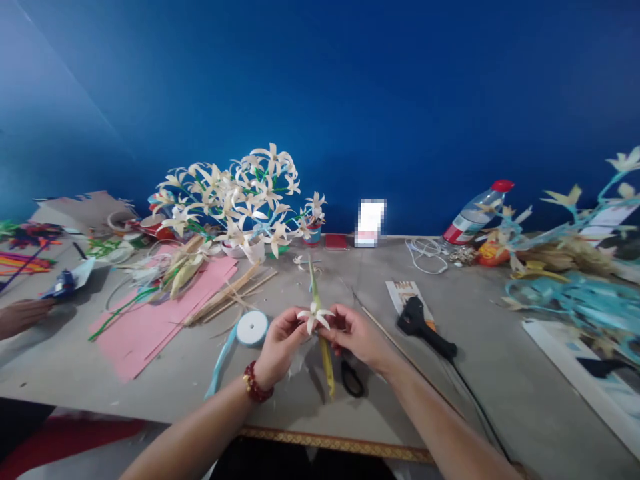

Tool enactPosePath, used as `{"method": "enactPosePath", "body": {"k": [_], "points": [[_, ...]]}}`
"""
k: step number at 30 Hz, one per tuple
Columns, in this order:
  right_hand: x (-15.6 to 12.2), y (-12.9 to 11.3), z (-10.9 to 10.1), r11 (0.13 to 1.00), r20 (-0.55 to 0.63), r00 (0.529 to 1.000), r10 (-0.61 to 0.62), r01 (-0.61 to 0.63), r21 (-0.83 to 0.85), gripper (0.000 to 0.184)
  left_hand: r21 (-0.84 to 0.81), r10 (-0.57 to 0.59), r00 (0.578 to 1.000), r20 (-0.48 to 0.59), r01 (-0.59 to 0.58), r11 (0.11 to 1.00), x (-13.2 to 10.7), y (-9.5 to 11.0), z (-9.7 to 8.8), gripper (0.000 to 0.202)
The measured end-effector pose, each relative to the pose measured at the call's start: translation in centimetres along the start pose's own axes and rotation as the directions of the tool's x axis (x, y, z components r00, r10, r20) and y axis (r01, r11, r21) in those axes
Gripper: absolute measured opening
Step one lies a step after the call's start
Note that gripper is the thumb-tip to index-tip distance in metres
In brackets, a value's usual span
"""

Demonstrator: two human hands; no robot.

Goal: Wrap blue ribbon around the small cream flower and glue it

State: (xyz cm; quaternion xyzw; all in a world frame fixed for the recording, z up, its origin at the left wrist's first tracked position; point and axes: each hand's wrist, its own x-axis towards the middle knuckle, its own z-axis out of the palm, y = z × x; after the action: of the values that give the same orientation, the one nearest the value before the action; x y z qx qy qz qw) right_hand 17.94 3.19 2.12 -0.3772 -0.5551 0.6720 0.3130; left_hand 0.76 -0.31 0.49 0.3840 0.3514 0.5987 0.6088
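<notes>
A small cream-white flower (316,317) with narrow pointed petals is held between my two hands, above the middle of the table. My left hand (285,337), with a red beaded bracelet at its wrist, pinches the flower from the left. From the other side the fingers of my right hand (354,333) close on it too. A long yellow-green strip (327,373) runs behind and below the flower; whether the hands touch it I cannot tell. Beside my left hand lies a spool (251,328) of light blue ribbon (221,363). Black scissor handles (353,380) show below my right hand.
To the right lie a black glue gun (425,327) with a cord and a thin stick (385,330). Pink sheets (145,320) and dry husks (225,297) are at left, white flowers (250,193) behind. A tilted bottle (475,213) stands back right. Another person's hand (25,317) is far left.
</notes>
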Motion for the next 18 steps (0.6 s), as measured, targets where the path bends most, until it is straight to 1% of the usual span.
{"method": "enactPosePath", "body": {"k": [4, 9, 15, 18], "points": [[0.07, 0.3, -0.11, 1.0, -0.001, 1.0, -0.003, 0.003, -0.02, 0.043, -0.005, 0.013, 1.0, 0.005, -0.013, 1.0, 0.07, 0.11, 0.3, 0.013], [0.05, 0.11, -0.1, 1.0, -0.021, 1.0, 0.003, -0.003, -0.019, 0.045, -0.033, -0.003, 1.0, -0.023, 0.002, 0.999, -0.01, 0.25, 0.29, 0.014], [0.15, 0.16, -0.01, 0.998, 0.013, 1.0, 0.012, -0.013, 0.057, 0.053, -0.045, -0.043, 0.999, -0.021, 0.042, 0.998, 0.04, 0.19, 0.16, 0.013], [0.09, 0.14, -0.09, 0.997, 0.007, 1.0, 0.022, -0.023, 0.076, 0.052, -0.041, -0.047, 0.998, -0.03, 0.045, 0.998, 0.07, 0.18, 0.36, 0.014]]}}
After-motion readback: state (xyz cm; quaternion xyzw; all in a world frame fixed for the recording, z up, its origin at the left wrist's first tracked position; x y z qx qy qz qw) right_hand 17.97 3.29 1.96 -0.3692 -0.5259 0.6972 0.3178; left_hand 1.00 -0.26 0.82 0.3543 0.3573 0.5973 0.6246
